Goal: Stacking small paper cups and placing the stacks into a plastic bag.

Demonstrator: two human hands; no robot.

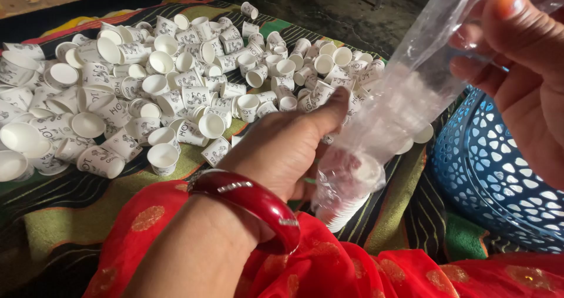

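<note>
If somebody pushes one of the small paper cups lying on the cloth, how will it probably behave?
The paper cups look thin and light, so one would probably slide or tip easily. Many lie on their sides on the striped cloth; being tapered, one would likely roll in a curve. It probably crushes if squeezed.

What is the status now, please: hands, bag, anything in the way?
Left hand gripping bagged cup stack. Right hand holding clear bag top. Loose cups beyond, basket beside; nothing blocking.
</note>
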